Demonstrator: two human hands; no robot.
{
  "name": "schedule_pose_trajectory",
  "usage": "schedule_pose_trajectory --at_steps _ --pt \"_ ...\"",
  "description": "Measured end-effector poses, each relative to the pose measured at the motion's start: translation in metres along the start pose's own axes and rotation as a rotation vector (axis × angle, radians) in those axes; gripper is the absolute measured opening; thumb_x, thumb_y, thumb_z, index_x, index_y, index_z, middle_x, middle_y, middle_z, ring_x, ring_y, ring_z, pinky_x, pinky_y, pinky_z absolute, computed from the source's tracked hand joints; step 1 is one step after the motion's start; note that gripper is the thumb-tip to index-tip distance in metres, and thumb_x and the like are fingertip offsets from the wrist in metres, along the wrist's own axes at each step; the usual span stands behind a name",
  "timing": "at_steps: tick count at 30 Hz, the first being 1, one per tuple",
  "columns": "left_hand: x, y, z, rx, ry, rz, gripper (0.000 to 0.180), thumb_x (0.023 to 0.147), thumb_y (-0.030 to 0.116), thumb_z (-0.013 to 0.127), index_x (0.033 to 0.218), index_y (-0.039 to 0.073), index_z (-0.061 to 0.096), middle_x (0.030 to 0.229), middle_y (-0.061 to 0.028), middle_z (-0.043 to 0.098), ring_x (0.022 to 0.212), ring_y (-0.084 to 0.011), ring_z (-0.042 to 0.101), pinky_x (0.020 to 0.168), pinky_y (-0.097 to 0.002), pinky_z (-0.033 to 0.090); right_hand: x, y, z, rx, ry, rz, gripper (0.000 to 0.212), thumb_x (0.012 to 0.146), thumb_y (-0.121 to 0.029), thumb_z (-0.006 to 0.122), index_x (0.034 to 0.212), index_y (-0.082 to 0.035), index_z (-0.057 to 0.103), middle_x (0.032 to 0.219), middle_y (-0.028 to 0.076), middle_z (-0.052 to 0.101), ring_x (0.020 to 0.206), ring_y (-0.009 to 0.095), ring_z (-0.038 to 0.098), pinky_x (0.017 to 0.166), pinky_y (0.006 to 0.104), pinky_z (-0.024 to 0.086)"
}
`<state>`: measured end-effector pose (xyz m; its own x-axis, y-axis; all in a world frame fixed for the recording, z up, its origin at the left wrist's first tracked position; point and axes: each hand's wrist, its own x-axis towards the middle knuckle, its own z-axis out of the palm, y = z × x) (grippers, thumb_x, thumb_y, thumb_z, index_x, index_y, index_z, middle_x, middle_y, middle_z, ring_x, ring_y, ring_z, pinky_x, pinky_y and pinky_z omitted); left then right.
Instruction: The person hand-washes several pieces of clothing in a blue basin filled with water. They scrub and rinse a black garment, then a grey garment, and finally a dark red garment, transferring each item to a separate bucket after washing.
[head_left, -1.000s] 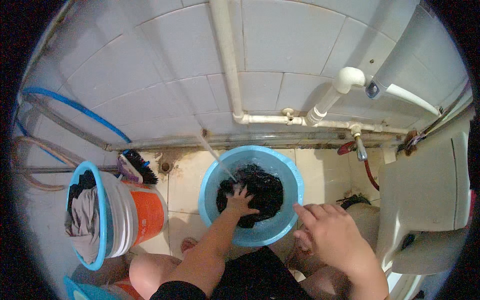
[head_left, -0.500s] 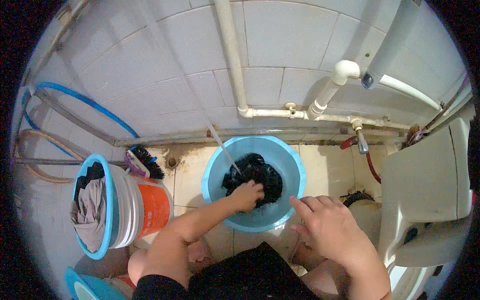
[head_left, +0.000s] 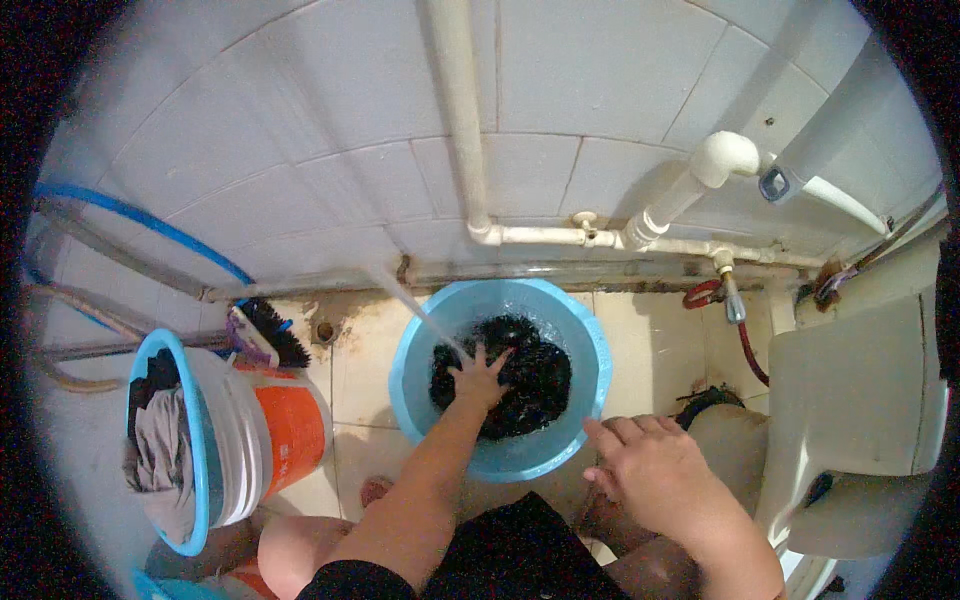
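A light blue basin [head_left: 584,385] stands on the tiled floor in front of me. In it lies a dark, wet bundle of black cloth [head_left: 540,385], under some water. My left hand [head_left: 478,382] reaches into the basin with its fingers spread, resting on the cloth's left part. A thin stream of water [head_left: 418,308] falls at an angle from the upper left, landing beside those fingers. Beyond the basin's right rim hovers my right hand [head_left: 650,465], its fingers loosely bent, thumb apart, holding nothing that I can see.
Left of the basin, a white and orange bucket [head_left: 292,435] carries a blue basin [head_left: 200,450] with grey and black clothes [head_left: 165,440]. Behind it is a scrubbing brush [head_left: 270,332]. White pipes [head_left: 545,236] run along the wall. A toilet [head_left: 850,400] stands at the right.
My left hand has gone from curled fingers on the cloth to spread ones, a little further left. The cloth lies wider. The right hand stays near the rim; the whole view has shifted slightly.
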<state>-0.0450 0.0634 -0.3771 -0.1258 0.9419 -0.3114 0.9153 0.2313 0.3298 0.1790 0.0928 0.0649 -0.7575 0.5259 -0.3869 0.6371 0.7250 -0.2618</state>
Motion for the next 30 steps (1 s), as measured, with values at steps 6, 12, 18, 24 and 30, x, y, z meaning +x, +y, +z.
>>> schedule_pose_trajectory --at_steps 6,12,18,24,30 --pt "0.029 -0.004 -0.045 0.025 0.014 -0.175 0.054 0.071 0.022 0.071 0.121 0.020 0.049 0.122 -0.0102 0.043 0.110 -0.0335 0.047 0.085 -0.0427 0.048 -0.002 -0.002 0.004 -0.026 0.056 -0.024 0.044 0.086 -0.030 0.053 0.121 -0.003 0.050 0.096 0.014 0.059 0.095 0.029 0.058 0.088 0.0435 0.044" --pt "-0.039 0.064 -0.179 -0.046 0.146 0.169 0.041 0.069 0.015 0.070 0.108 0.018 0.056 0.109 -0.0091 0.048 0.100 -0.0327 0.049 0.079 -0.0431 0.048 -0.014 -0.007 -0.002 -0.008 0.102 -0.060 0.044 0.084 -0.027 0.054 0.120 -0.003 0.050 0.096 0.014 0.059 0.093 0.029 0.058 0.089 0.0436 0.044" --pt "-0.087 0.043 -0.126 0.174 -0.164 0.688 0.041 0.073 0.025 0.065 0.113 0.020 0.056 0.109 -0.0090 0.050 0.098 -0.0292 0.050 0.077 -0.0418 0.048 -0.013 -0.016 -0.004 0.004 0.156 -0.094 0.043 0.084 -0.027 0.055 0.119 -0.003 0.051 0.095 0.013 0.059 0.091 0.029 0.059 0.087 0.0428 0.044" --pt "-0.132 -0.003 -0.092 0.170 -0.158 0.351 0.041 0.076 0.031 0.062 0.115 0.020 0.055 0.109 -0.0097 0.053 0.099 -0.0299 0.052 0.078 -0.0443 0.047 -0.008 -0.014 -0.007 0.016 0.108 -0.064 0.044 0.083 -0.028 0.055 0.120 -0.003 0.050 0.096 0.013 0.060 0.092 0.029 0.059 0.088 0.0423 0.044" --pt "-0.090 0.001 -0.046 0.192 -0.029 0.043 0.043 0.079 0.038 0.059 0.118 0.020 0.054 0.110 -0.0103 0.056 0.099 -0.0306 0.054 0.079 -0.0468 0.046 -0.004 -0.002 0.000 -0.005 0.006 -0.028 0.045 0.085 -0.030 0.053 0.122 -0.004 0.049 0.101 0.013 0.059 0.097 0.029 0.057 0.089 0.0421 0.043"
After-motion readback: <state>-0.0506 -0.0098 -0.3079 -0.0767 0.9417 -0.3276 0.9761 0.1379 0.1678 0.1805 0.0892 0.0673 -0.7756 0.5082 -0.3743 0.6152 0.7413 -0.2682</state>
